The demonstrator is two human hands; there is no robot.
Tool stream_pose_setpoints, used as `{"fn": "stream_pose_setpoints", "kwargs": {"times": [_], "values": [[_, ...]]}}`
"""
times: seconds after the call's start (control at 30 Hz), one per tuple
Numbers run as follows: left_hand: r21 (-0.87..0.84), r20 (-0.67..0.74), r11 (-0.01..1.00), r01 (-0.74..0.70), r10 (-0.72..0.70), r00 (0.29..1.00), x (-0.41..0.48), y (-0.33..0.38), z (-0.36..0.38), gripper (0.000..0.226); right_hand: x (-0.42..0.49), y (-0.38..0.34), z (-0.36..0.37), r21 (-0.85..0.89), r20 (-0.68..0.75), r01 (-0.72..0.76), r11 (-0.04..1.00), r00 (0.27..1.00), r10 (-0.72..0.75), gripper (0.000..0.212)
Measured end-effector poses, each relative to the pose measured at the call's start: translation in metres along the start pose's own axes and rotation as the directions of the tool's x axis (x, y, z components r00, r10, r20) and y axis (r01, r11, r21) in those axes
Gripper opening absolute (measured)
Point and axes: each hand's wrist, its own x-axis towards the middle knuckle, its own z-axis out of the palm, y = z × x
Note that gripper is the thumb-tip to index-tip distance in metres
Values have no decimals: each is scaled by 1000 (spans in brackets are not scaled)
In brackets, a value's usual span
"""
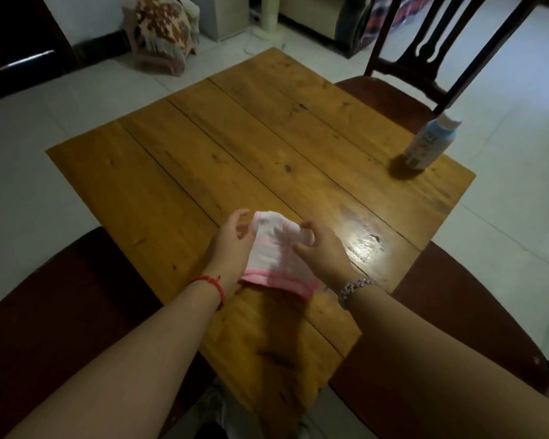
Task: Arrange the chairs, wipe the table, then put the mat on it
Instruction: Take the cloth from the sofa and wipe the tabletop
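Over the near part of the table [235, 147], close to the corner nearest you, you hold a white cloth [276, 251] with a pink border between both hands. Your left hand [232, 245] curls around the cloth's left side, thumb and fingers bent toward its bunched top. Your right hand [324, 251] pinches the top from the right side with curled fingers. The cloth hangs down from that grip, pink hem lowest, and you cannot tell from this view whether the hem touches the wood. A red string [214, 285] circles your left wrist and a silver bracelet [352, 288] your right.

The table is bare planks, with a shiny patch of reflected light just right of your right hand. A pale blue and white bottle [425, 144] stands upright near the table's right corner, well apart from the cloth.

A dark chair with a slatted back [425, 58] sits at the far right edge, its seat partly under the table. A dark red seat [61, 296] lies at the near left edge and another one [457, 312] at the near right edge. Beyond the far left edge, a stool draped with a patterned blanket [165, 30] stands on the floor.
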Motion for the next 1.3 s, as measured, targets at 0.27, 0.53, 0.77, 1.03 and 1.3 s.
{"fn": "stream_pose_setpoints", "kwargs": {"times": [0.27,0.53,0.77,1.03,1.3], "values": [[-5,-43,1000,11,-11,999,50,-13,-9,30,22,7,63,-463,128,162,872,985,-115,65],[-101,-192,994,49,-68,979,93,-16,-36,26,19,-10,101,-496,30,80,865,997,-75,81],[-143,-268,990,-11,-28,963,137,-5,-70,26,54,-53,129,-482,109,268,834,963,-247,72],[-126,-238,991,-51,20,971,183,2,-102,24,94,-97,155,-383,274,461,801,884,-378,68],[-80,-317,994,-77,48,947,219,11,-128,26,154,-133,167,-438,386,663,607,748,-539,64]]}}
